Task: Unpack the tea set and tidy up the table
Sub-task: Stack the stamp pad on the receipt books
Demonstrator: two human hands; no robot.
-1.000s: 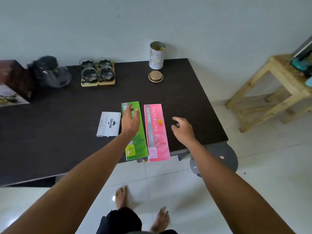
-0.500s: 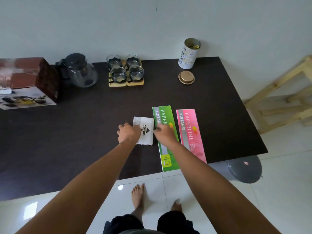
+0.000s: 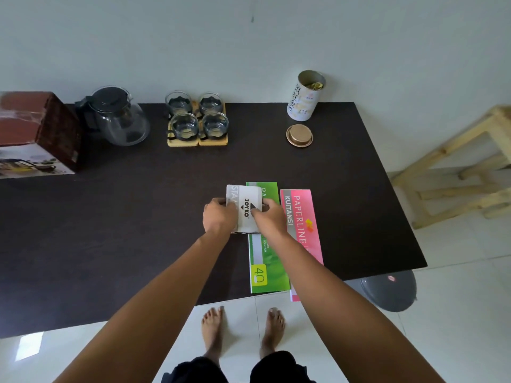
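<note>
Holding white staple box [image 3: 247,210]: left hand [image 3: 219,218] and right hand [image 3: 269,217], fingers closed on its sides, apparently lifted. Risk: snagging green receipt book [image 3: 266,261], pushing it off table [image 3: 110,217].

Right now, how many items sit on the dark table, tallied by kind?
Glass teapot: 1
Glass cups: 4, on wooden coasters
Tea tin: 1, open
Tin lid: 1
Tea set box: 1
Receipt books: 2, green and pink
White Joyko box: 1, held by left hand and right hand
Total: 11, coasters not counted
</note>
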